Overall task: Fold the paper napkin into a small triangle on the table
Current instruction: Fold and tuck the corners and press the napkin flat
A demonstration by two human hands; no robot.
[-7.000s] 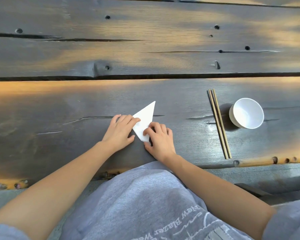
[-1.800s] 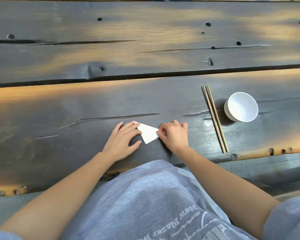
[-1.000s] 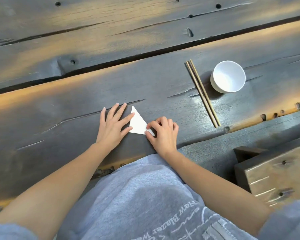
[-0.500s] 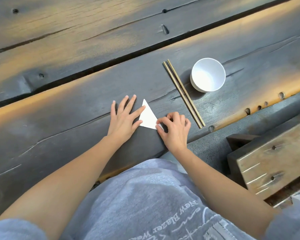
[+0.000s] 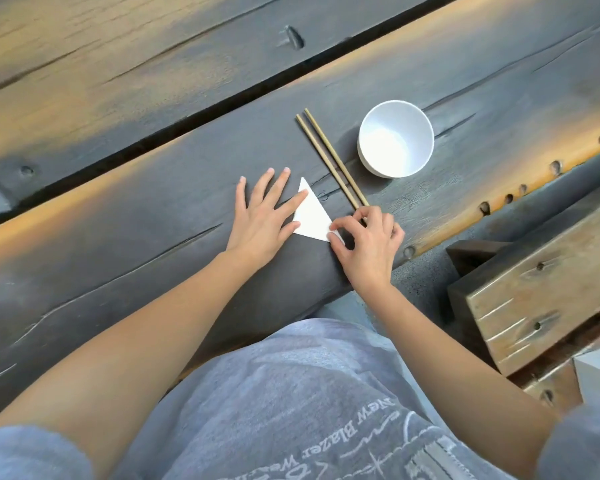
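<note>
The white paper napkin [image 5: 311, 216] lies folded into a small triangle on the dark wooden table [image 5: 153, 216], one tip pointing away from me. My left hand [image 5: 264, 214] rests flat beside it with fingers spread; the index finger and thumb touch the napkin's left edge. My right hand [image 5: 366, 242] has its fingers curled, and its thumb and index finger pinch the napkin's near right corner against the table.
A pair of wooden chopsticks [image 5: 329, 157] lies just right of the napkin, its near end under my right hand. A white bowl [image 5: 395, 138] stands beyond them. A wooden bench [image 5: 541, 289] sits at the lower right, past the table's edge.
The napkin went from a long triangle to a small one. In the last second the view swung and tilted; my hands have stayed at the napkin, the right now pinching its near right corner.
</note>
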